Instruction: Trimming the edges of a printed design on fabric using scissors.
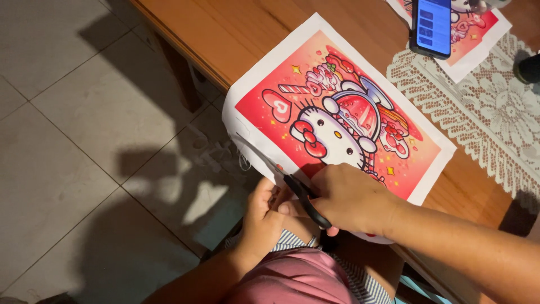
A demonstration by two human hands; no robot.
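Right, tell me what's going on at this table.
A person is cutting a printed sheet with a red and pink cartoon picture that overhangs the edge of the brown wooden table. The right hand works black-handled scissors, blades open at the sheet's white border, while the left hand holds the sheet's near edge. A dark phone with a lit blue screen lies on a second print by a white lace runner.

**Scissors at the edge of a cartoon print**

The right hand point(351, 200) grips black-handled scissors point(284, 177), blades pointing toward ten o'clock along the white border of a red cartoon print point(337, 112). The left hand point(264, 214), at nine o'clock from the right, pinches the sheet's near edge. The print overhangs a wooden table point(236, 34). Toward one o'clock lie a lace cloth point(484, 118), a phone point(432, 25) and a second print point(478, 34). Tiled floor point(67, 141) fills the nine o'clock side.
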